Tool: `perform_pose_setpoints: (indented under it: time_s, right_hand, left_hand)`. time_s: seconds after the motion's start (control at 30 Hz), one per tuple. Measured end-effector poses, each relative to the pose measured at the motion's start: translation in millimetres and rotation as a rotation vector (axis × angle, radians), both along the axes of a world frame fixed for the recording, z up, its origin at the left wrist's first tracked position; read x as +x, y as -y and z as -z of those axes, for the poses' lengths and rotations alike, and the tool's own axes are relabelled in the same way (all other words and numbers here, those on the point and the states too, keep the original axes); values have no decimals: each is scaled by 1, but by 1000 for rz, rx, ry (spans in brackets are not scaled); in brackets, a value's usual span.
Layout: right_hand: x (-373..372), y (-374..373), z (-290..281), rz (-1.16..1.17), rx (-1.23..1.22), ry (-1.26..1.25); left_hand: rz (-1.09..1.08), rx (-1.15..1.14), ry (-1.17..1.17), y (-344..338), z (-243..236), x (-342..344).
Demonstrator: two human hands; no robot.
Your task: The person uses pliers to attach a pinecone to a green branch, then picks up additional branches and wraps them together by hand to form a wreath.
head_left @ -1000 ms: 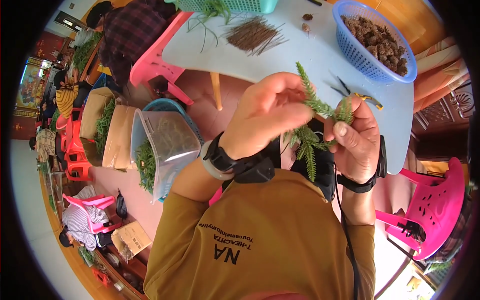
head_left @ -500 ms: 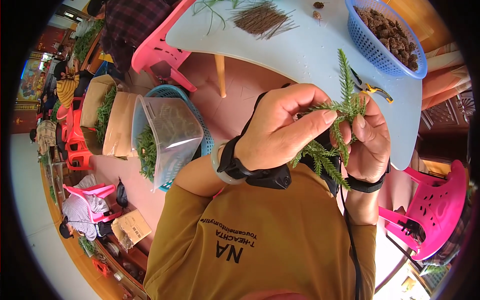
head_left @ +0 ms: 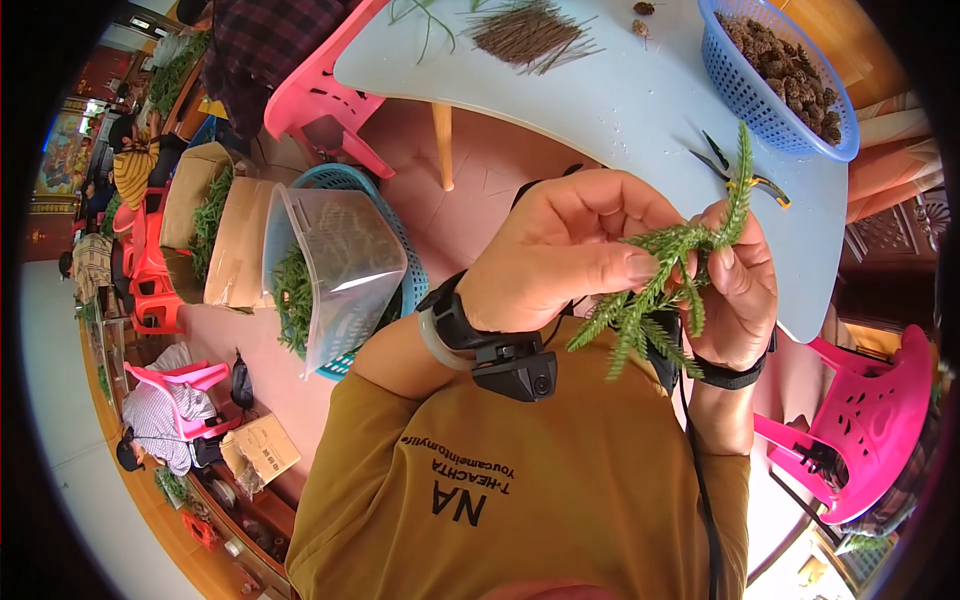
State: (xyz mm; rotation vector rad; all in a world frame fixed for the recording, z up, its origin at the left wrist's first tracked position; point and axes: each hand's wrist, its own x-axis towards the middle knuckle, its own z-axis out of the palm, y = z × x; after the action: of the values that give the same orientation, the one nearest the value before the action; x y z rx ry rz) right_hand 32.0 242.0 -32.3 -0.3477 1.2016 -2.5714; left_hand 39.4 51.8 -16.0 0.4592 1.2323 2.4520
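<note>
A green pine sprig (head_left: 655, 290) with several needled branches is held between my two hands above the near edge of the table. My left hand (head_left: 560, 255) pinches a side branch between thumb and fingers. Closed around the sprig's joint is my right hand (head_left: 745, 295), its thumb pressed on the stem; one long tip rises above it. Part of the stem is hidden by the fingers. Just beyond my right hand, pliers (head_left: 771, 189) with black and yellow handles lie on the light blue table (head_left: 640, 110), partly behind the sprig's tip.
A blue basket (head_left: 735, 95) of pine cones stands at the table's far right. Thin brown sticks (head_left: 530, 38) lie at the back, near two loose cones (head_left: 641, 29). Left are a clear plastic bin (head_left: 350, 240) with greenery and cardboard boxes (head_left: 240, 240). A pink chair (head_left: 870, 420) stands right.
The sprig has turned and tilted, its branches now spreading lower left and its tip leaning right. My left thumb has slid down along it; the pliers show more fully.
</note>
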Motion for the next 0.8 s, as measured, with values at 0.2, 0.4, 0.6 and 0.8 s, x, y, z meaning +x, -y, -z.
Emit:
perform_pose_setpoints:
  time_s: [0.2, 0.4, 0.6, 0.8]
  right_hand:
    - [-1, -1, 0, -67, -62, -17]
    - [0, 10, -8, -83, -194, 56]
    - [-1, 3, 4, -91, -75, -4]
    - [2, 6, 3, -23, -101, -13]
  left_hand:
    - [70, 137, 55, 2, 2, -3]
    - [81, 445, 126, -3, 14, -10]
    - [100, 504, 94, -2, 19, -12]
    - [96, 473, 99, -2, 21, -10]
